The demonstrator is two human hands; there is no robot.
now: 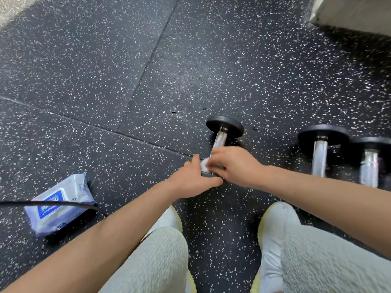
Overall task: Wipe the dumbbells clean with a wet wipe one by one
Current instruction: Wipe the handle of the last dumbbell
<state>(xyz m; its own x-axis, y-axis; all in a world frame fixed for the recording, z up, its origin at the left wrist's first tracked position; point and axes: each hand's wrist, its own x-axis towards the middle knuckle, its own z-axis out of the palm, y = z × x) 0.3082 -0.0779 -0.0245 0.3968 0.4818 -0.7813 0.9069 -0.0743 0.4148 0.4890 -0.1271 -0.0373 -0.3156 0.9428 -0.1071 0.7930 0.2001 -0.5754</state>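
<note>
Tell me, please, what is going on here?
A person is wiping one dumbbell on the floor. The right hand holds a white wet wipe against its metal handle, while the left hand grips its near end. Two more dumbbells lie to the right, untouched; the wipes pack lies to the left.

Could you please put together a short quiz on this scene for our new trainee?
1. True or false: the wet-wipe pack lies to the person's right.
2. Counting the dumbbell being wiped, how many dumbbells are in view? A two, B three, C five.
3. Fill in: the right hand holds a white ____ against that dumbbell's handle.
Key: 1 false, it lies to the left; 2 B; 3 wet wipe.
</note>
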